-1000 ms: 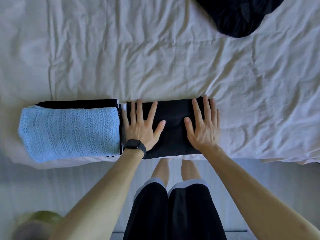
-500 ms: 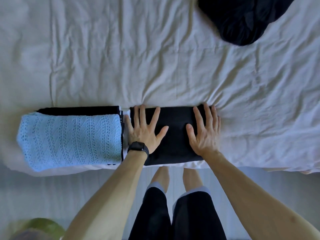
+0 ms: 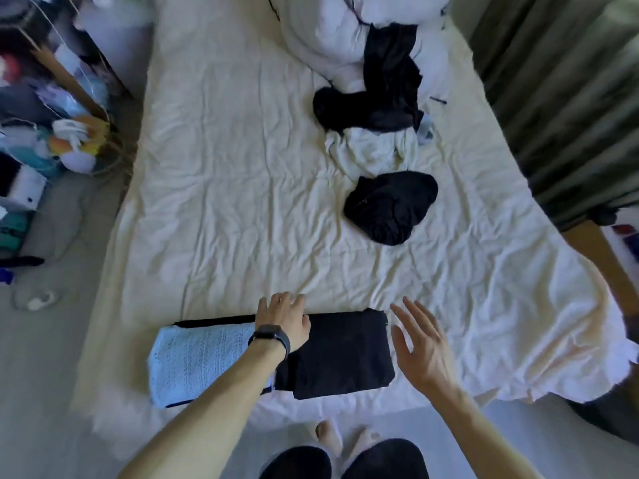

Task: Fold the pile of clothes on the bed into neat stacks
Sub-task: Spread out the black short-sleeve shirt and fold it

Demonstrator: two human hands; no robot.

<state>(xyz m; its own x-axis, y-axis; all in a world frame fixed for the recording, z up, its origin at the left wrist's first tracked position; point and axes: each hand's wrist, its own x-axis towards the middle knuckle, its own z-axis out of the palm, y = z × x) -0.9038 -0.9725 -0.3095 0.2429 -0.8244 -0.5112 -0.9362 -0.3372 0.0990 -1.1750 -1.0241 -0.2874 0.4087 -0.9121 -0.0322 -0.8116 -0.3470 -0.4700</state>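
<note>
– At the near edge of the bed, what lies by the hands?

– A folded black fabric rectangle (image 3: 340, 354), flat on the crumpled white bed sheet (image 3: 242, 202). Just left of it is a folded pale blue knitted garment (image 3: 200, 364), which lies on top of another folded black piece (image 3: 214, 320) whose edge shows at the far side.

– And the left hand (image 3: 285, 321)?

– Its fingers are straight and loose, and it holds nothing. It lies over the far left corner of the black rectangle, where that meets the blue knit. I cannot tell whether the palm touches the cloth. A black wristband watch (image 3: 271, 335) sits on the wrist.

– The right hand (image 3: 420, 344)?

– It is spread wide with the fingers apart, and it is empty. It is just beside the rectangle's right edge, over bare sheet, not on the garment.

– What is still unfolded?

– Farther up the bed, right of centre, is a crumpled black bundle (image 3: 390, 207). Beyond it lies a rumpled cream garment (image 3: 373, 150), then a heap of loose black clothing (image 3: 380, 95) against a bunched white duvet (image 3: 325, 32). All of these are well apart from both hands.
</note>
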